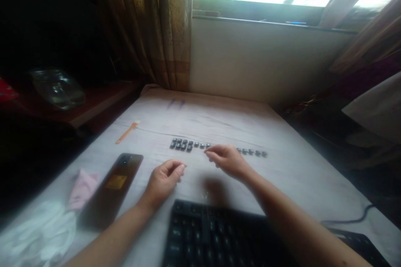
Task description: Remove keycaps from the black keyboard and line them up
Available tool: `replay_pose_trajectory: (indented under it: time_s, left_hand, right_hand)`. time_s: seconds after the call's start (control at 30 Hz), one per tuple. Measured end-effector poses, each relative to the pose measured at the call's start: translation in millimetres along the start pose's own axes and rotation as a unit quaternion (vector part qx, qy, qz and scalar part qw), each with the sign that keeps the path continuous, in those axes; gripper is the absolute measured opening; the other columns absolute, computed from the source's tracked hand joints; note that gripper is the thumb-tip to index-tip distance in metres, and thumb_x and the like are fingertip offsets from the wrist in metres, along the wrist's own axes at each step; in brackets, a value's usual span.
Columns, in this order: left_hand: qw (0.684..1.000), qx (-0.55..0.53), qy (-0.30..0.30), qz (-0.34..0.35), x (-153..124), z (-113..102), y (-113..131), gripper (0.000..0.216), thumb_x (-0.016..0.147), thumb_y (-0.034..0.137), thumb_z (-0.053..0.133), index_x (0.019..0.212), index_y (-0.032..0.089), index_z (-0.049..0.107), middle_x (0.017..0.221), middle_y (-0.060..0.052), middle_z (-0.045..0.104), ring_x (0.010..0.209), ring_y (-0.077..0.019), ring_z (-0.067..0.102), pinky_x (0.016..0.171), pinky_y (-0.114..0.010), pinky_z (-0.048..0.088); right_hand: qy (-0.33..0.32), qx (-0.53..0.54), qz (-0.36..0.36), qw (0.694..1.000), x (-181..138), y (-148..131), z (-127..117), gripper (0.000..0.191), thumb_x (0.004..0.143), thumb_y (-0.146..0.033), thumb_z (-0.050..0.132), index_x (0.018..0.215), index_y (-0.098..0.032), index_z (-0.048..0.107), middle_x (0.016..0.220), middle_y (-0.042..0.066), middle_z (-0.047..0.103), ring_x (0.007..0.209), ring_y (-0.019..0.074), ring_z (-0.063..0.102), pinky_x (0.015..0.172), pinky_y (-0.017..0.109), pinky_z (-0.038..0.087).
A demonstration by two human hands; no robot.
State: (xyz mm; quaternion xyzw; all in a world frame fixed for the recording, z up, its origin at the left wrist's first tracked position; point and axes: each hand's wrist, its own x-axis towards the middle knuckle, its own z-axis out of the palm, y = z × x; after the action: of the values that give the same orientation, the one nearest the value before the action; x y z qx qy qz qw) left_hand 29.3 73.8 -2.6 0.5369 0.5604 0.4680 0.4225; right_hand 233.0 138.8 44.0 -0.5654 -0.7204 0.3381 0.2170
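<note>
Small black keycaps (183,144) stand in rows on the pale cloth, two rows deep at the left end and a single line running right. Over the middle of that line, my right hand (228,159) is closed in a pinch and hides some of the caps; what its fingertips hold, if anything, does not show. My left hand (165,178) is curled closed just in front of the row's left end, its contents hidden. Nearest me lies a black keyboard (216,233), blurred, partly covered by my right forearm.
Left of my arm lie a brown phone (117,185), a pink cloth (82,187) and a crumpled white item (40,229). An orange-handled brush (127,132) rests farther back. A cable (351,219) crosses the right side. Behind are a curtain (156,29) and a window.
</note>
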Motion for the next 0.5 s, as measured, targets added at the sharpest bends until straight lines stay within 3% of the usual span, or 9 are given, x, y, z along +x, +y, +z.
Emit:
replay_pose_trajectory:
  time_s: [0.1,0.27,0.37,0.5]
  left_hand:
    - [1.000,0.003,-0.001,0.000,0.1,0.7,0.9,0.024,0.078,0.039,0.060,0.082,0.016,0.068,0.060,0.002,0.058,0.053,-0.0131,0.053,0.051,-0.023,0.043]
    - [1.000,0.015,-0.005,0.007,0.2,1.2,-0.6,0.025,0.078,0.040,0.062,0.084,0.017,0.068,0.067,0.001,0.062,0.057,-0.0134,0.055,0.053,-0.023,0.044]
    - [1.000,0.019,-0.009,0.011,-0.6,1.4,1.4,0.023,0.078,0.039,0.061,0.083,0.017,0.067,0.065,0.002,0.061,0.056,-0.0129,0.055,0.054,-0.023,0.045]
    - [0.999,0.027,-0.005,0.018,-1.2,2.0,6.2,0.022,0.078,0.038,0.061,0.081,0.018,0.067,0.062,0.003,0.060,0.056,-0.0133,0.055,0.056,-0.024,0.046]
  right_hand:
    - [-0.040,0.034,-0.024,0.998,-22.8,1.0,-8.9,0.020,0.084,-0.019,0.056,0.090,-0.017,0.074,0.071,0.003,0.072,0.055,0.0118,0.060,0.054,0.024,0.048]
    - [-0.093,-0.058,-0.181,0.977,-62.1,-2.7,-10.2,0.028,0.084,-0.013,0.055,0.103,-0.024,0.072,0.092,0.004,0.073,0.076,0.0148,0.065,0.071,0.028,0.049]
    - [-0.130,-0.147,-0.232,0.953,-77.8,-5.9,-5.6,0.033,0.088,-0.012,0.051,0.109,-0.028,0.070,0.086,0.004,0.070,0.067,0.0141,0.062,0.062,0.026,0.045]
    - [-0.144,-0.205,-0.257,0.933,-86.8,-6.6,1.2,0.025,0.089,-0.017,0.055,0.101,-0.031,0.072,0.078,0.002,0.064,0.061,0.0129,0.056,0.057,0.025,0.039]
